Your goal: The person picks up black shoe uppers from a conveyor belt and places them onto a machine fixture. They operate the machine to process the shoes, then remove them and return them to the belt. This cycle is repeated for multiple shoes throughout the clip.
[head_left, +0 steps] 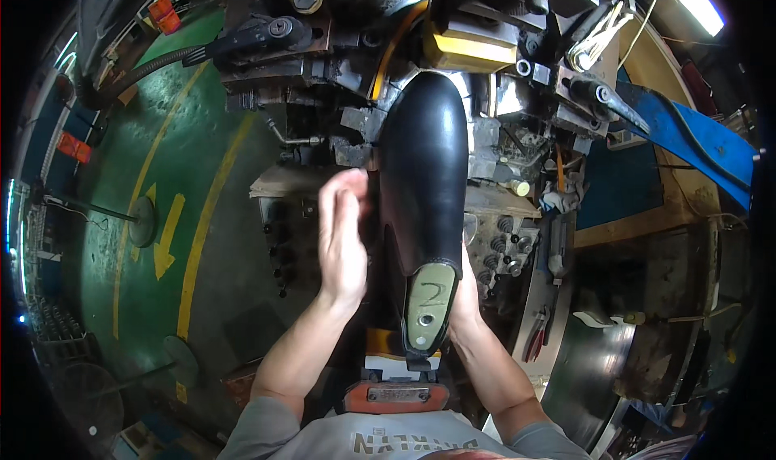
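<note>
A black leather shoe upper [424, 177] is stretched over a green shoe last [431, 302], its toe pointing away from me against the machine. At the heel end, the last's bare top shows a hole and a dark mark. My left hand [344, 242] is just left of the upper, apart from it, with fingers extended, slightly blurred and holding nothing. Along the right side of the heel is my right hand [466, 294], touching or close against the shoe. The upper hides most of that hand, including its fingers.
A dark metal machine [339, 72] with a yellow block [473, 49] stands ahead. Below the heel sits an orange-red pad [396, 397]. Knobs [505, 246] and red-handled pliers [537, 337] are at right. Green floor with yellow markings [168, 238] spreads left.
</note>
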Demonstrator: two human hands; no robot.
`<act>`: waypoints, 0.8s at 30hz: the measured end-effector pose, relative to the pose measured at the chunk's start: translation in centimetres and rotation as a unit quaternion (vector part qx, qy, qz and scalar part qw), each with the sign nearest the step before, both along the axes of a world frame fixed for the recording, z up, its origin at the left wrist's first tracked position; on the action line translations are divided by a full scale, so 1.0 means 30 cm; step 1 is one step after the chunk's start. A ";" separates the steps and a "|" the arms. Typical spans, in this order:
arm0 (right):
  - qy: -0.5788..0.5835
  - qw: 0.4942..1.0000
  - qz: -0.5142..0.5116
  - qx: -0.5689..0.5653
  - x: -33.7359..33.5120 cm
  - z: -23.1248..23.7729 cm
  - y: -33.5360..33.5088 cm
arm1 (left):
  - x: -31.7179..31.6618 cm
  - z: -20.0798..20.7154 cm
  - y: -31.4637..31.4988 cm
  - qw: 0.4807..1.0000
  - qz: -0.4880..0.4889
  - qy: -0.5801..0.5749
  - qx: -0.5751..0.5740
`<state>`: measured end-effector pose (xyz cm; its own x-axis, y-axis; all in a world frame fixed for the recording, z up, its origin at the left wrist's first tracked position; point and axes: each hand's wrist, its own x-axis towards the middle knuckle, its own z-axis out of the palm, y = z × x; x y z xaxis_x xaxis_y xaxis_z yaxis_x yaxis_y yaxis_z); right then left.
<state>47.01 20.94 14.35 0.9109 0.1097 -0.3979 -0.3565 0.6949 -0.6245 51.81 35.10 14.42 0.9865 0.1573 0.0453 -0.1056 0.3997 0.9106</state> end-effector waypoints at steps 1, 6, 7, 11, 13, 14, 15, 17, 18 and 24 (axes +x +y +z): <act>0.003 0.999 -0.015 0.032 0.000 -0.005 0.012 | -0.019 -0.078 0.003 0.994 -0.046 0.074 -0.069; 0.035 0.986 -0.066 0.152 0.024 -0.043 0.025 | -0.070 -0.061 -0.064 0.949 -0.128 0.196 -0.212; 0.047 0.983 -0.087 0.156 0.025 -0.034 0.038 | -0.073 -0.077 -0.062 0.963 -0.122 0.163 -0.178; 0.014 0.983 -0.098 0.152 0.015 -0.069 0.043 | -0.099 -0.093 -0.066 0.967 -0.101 0.142 -0.188; 0.005 0.984 -0.099 0.149 0.034 -0.121 0.027 | -0.087 -0.113 -0.072 0.964 -0.102 0.133 -0.205; 0.003 0.984 -0.099 0.147 0.045 -0.146 0.018 | -0.076 -0.131 -0.071 0.963 -0.102 0.131 -0.214; -0.004 0.985 -0.091 0.149 0.039 -0.167 0.013 | -0.074 -0.173 -0.066 0.957 -0.111 0.126 -0.237; 0.006 0.986 -0.078 0.144 0.043 -0.178 0.000 | -0.058 -0.201 -0.075 0.953 -0.106 0.127 -0.254; 0.014 0.987 -0.073 0.145 0.041 -0.161 -0.002 | -0.060 -0.175 -0.079 0.956 -0.091 0.141 -0.243; -0.070 0.992 -0.067 0.084 0.024 -0.163 0.021 | -0.079 -0.235 -0.058 0.930 -0.163 0.120 -0.306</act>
<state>47.73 21.58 9.47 0.9669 0.0369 -0.2523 -0.1709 0.8283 -0.5335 49.42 33.37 7.35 0.9566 -0.2275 -0.1821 0.2886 0.8262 0.4838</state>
